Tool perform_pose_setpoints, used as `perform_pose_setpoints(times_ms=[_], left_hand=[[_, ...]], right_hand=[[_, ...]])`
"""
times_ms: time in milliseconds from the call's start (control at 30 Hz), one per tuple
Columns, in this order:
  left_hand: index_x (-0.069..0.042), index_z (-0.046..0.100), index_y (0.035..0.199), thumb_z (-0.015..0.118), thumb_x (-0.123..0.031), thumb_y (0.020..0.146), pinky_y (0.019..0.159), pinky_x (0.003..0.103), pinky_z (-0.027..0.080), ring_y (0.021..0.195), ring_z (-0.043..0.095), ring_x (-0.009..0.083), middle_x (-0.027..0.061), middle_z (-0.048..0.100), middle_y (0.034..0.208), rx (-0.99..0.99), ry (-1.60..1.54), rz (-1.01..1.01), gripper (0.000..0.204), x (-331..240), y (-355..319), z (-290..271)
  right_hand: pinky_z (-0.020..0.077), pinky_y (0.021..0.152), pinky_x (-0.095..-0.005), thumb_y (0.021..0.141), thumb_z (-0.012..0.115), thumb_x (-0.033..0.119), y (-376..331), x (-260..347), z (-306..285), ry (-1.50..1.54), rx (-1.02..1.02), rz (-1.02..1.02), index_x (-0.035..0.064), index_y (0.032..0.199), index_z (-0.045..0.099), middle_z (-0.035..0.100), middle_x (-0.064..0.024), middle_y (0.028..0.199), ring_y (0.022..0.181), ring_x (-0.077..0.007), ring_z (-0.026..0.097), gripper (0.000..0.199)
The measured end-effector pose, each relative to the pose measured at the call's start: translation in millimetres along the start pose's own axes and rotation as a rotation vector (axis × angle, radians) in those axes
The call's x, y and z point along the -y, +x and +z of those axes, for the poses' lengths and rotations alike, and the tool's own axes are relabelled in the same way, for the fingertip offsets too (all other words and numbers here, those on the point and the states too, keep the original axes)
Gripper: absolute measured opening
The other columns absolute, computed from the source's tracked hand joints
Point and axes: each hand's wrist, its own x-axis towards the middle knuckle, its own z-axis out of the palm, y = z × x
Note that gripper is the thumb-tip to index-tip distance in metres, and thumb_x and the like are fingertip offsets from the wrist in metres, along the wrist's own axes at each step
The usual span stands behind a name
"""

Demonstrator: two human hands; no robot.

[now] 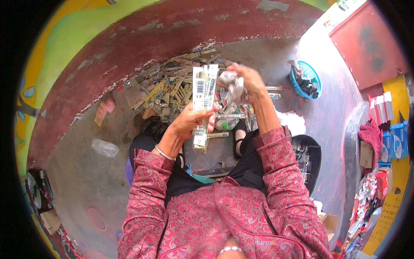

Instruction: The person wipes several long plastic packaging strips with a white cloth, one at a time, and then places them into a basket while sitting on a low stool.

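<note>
Upright in front of my body, my left hand [189, 121] grips a few long, narrow flat packets [202, 88] with barcodes on them. The fingers wrap round their lower part. Close to the right of the packets, my right hand [251, 80] is closed on a crumpled greyish-white cloth [234, 88], somewhat smeared by motion. A small gap seems to part the cloth from the packets. Beyond both hands, a heap of similar long packets [170, 88] spreads over the floor, partly hidden behind my hands.
On my right stand a black tub [318, 162] of small items and a white plastic bag [292, 122]. A blue basket [319, 77] with dark contents is farther off. A clear bag [105, 147] lies left. Boxes [399, 140] line the right wall; a low red wall [142, 39] curves behind the heap.
</note>
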Motion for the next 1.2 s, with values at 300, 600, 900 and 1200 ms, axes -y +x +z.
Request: perform_pose_setpoints(times_ms=[300,600,900,1200], left_hand=[[-0.001,0.052,0.089,0.06,-0.045,0.078,0.036,0.02,0.04,0.04,0.048,0.01,0.003,0.051,0.057,0.399,-0.26,-0.062,0.046,14,-7,3],[0.005,0.052,0.099,0.043,-0.054,0.084,0.069,0.033,0.052,0.076,0.063,0.0247,0.0165,0.062,0.084,0.304,-0.188,-0.202,0.061,11,14,-11],[-0.002,0.047,0.105,0.06,-0.02,0.081,0.062,0.027,0.05,0.073,0.06,0.0149,0.0056,0.057,0.084,0.006,0.258,-0.026,0.033,1,12,7],[0.0,0.055,0.093,0.061,-0.019,0.079,0.045,0.02,0.039,0.052,0.048,0.0064,0.0042,0.058,0.071,-0.046,0.13,0.069,0.025,-6,15,9]], right_hand=[[0.0497,0.078,-0.0323,0.069,0.072,0.027,-35,0,43,0.357,0.964,0.166,-0.0039,0.125,0.036,0.059,-0.0145,0.106,0.086,-0.0206,0.062,0.073],[0.0483,0.061,-0.0278,0.069,0.07,0.01,-25,-1,25,0.081,0.329,0.062,0.0042,0.083,0.06,0.062,-0.0054,0.076,0.065,-0.0126,0.058,0.018],[0.0461,0.061,-0.0282,0.069,0.07,0.016,-36,4,34,-0.218,0.067,-0.006,-0.0023,0.083,0.063,0.064,-0.0091,0.078,0.067,-0.0145,0.059,0.023],[0.0424,0.053,-0.025,0.083,0.06,0.024,-8,8,-7,0.012,-0.293,-0.287,-0.0002,0.075,0.059,0.06,-0.0053,0.068,0.057,-0.0101,0.053,0.025]])
